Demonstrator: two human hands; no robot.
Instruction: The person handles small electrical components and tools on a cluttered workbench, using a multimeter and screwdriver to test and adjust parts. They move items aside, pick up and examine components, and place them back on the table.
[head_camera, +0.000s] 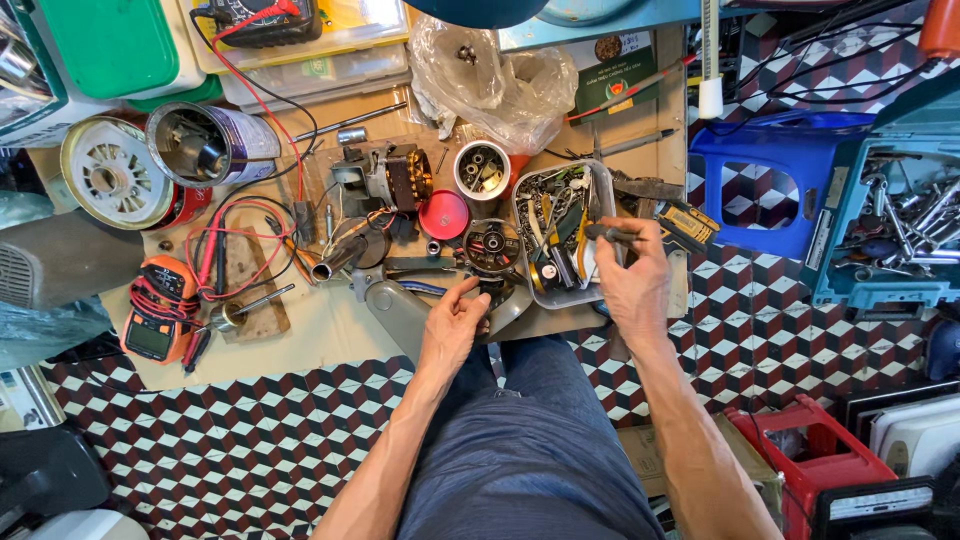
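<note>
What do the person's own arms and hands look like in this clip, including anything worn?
Both forearms are bare, with no sleeves in view. The left hand and right hand wear no gloves, and no watch, ring or bracelet shows. The lap below is in blue denim trousers.

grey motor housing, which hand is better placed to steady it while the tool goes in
Left. The left hand already rests on the grey motor housing; the right hand is busy holding a dark tool over the parts tray.

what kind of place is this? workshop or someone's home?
Probably a small appliance or motor repair spot worked on the floor. An orange multimeter with red leads, a bare motor and a tray of hand tools lie on cardboard over patterned tile. The right hand holds a tool.
</note>
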